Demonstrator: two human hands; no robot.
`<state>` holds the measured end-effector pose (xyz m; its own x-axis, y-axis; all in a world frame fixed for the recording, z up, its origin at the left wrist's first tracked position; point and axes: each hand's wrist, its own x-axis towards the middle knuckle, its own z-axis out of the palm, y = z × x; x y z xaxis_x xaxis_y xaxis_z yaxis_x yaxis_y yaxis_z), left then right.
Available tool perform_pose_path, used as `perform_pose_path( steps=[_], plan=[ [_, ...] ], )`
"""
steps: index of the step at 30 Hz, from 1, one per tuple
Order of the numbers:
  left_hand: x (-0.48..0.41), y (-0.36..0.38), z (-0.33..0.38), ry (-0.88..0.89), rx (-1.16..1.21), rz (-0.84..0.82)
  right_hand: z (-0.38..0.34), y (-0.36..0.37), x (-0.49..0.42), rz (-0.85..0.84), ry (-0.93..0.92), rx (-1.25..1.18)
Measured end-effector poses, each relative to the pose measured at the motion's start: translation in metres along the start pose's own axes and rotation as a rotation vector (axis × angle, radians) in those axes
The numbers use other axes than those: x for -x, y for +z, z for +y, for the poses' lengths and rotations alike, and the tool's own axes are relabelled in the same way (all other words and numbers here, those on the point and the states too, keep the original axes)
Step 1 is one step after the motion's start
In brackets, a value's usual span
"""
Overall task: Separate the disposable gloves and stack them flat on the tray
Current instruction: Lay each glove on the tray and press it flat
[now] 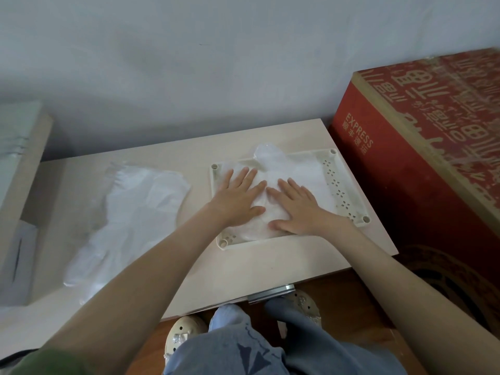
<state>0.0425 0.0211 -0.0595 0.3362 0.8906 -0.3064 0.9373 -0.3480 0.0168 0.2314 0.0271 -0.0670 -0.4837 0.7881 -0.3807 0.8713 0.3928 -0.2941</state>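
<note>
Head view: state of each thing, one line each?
Left hand: open, palm flat on the gloves in the tray.
Right hand: open, palm flat on the same gloves.
Tray gloves: pressed flat, one end hanging over the far rim.
Tray: on the table, holding gloves.
Loose gloves: spread on the table left of the tray, untouched.
Red box: closed, right of the table.

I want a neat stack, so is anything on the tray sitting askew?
Yes. The glove on the tray pokes past the far rim onto the table, while the left hand and right hand press it flat.
</note>
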Motion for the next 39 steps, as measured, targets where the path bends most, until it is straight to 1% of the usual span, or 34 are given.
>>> perform_pose_path(
  steps=[4, 8, 10, 16, 21, 25, 29, 31, 34, 35, 36, 39],
  plan=[
    [0.002, 0.003, 0.000, 0.057, -0.044, 0.086, -0.003, 0.005, -0.001, 0.032, 0.010, -0.019],
    [0.004, 0.007, -0.004, 0.069, 0.000, 0.010, -0.004, 0.000, 0.002, 0.136, -0.036, -0.145],
    [0.004, 0.007, -0.006, 0.066, 0.018, -0.003, -0.004, -0.006, 0.007, 0.149, -0.094, -0.209],
    [0.004, 0.005, -0.004, 0.056, 0.053, 0.019, 0.000, -0.009, 0.019, 0.127, -0.285, -0.173],
    [0.003, 0.005, -0.006, 0.067, 0.081, -0.002, -0.005, -0.003, 0.014, 0.191, -0.364, -0.137],
    [0.001, 0.005, -0.007, 0.082, 0.103, 0.009, -0.010, -0.003, 0.011, 0.242, -0.349, -0.208],
    [0.003, 0.001, -0.010, 0.096, 0.070, -0.009, -0.014, -0.010, 0.007, 0.224, -0.231, -0.374],
    [0.003, 0.000, -0.009, 0.091, 0.175, 0.060, -0.016, -0.014, 0.007, 0.240, -0.161, -0.498],
    [0.009, -0.006, -0.007, 0.071, 0.509, 0.310, -0.018, -0.020, 0.010, 0.248, -0.081, -0.628],
    [0.013, -0.008, -0.006, 0.054, 0.598, 0.344, -0.019, -0.022, 0.011, 0.251, -0.059, -0.658],
    [0.017, -0.010, -0.005, 0.035, 0.683, 0.344, -0.019, -0.023, 0.011, 0.256, -0.039, -0.676],
    [0.022, -0.016, 0.001, -0.029, 0.970, 0.269, -0.020, -0.025, 0.012, 0.258, 0.008, -0.711]
  ],
)
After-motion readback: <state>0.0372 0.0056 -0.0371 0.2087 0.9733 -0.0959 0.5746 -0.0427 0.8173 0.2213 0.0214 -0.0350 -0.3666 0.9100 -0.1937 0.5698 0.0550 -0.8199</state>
